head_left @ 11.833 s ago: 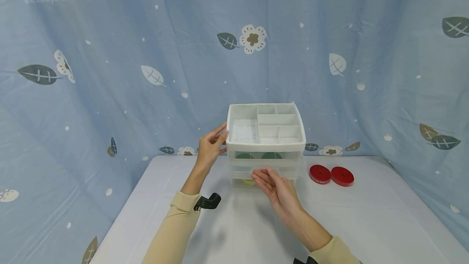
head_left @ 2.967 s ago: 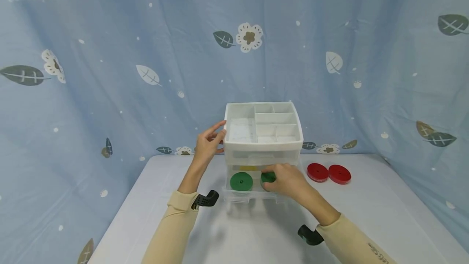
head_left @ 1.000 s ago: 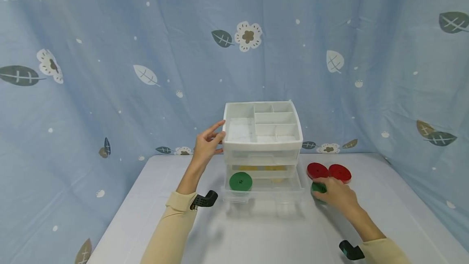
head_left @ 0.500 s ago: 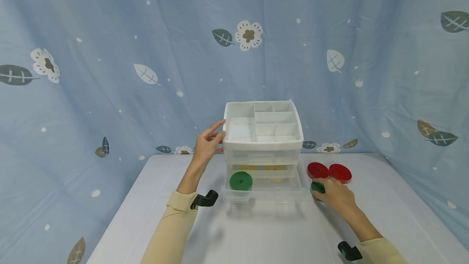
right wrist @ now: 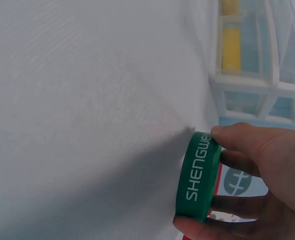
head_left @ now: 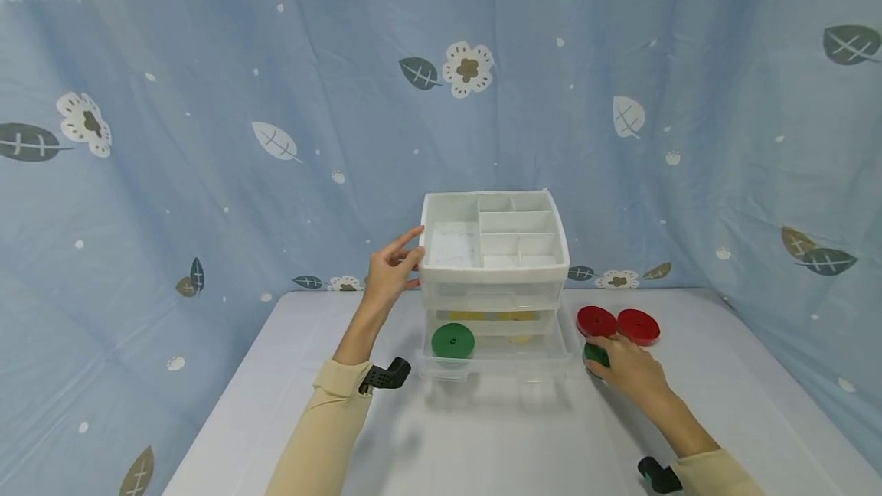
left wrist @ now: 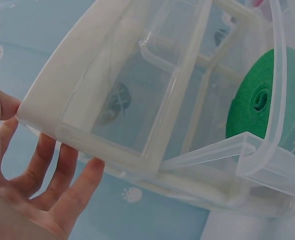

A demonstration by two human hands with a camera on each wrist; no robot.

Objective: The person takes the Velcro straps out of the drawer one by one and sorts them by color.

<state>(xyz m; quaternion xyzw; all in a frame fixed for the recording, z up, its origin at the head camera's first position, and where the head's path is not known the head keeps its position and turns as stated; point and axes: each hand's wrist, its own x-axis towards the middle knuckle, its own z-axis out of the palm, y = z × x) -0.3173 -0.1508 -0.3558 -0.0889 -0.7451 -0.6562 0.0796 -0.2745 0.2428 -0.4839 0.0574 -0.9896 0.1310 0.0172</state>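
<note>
Gripping a green roll [right wrist: 196,175] in the right hand [head_left: 630,366], just right of the drawer unit [head_left: 494,275], touching its left side with spread fingers of the left hand [head_left: 389,274], second green roll [head_left: 452,341] inside its pulled-out drawer [head_left: 498,367], red rolls [head_left: 638,326] at its right.

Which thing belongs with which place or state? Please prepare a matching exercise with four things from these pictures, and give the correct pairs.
Things
1. Left hand
2. Right hand
3. Untouched green roll
4. Red rolls

Places and states
A. Side by side on the table
B. Grips a second green roll
C. Touches the side of the white drawer unit
D. Inside the pulled-out drawer

Right pairs: 1-C, 2-B, 3-D, 4-A
</note>
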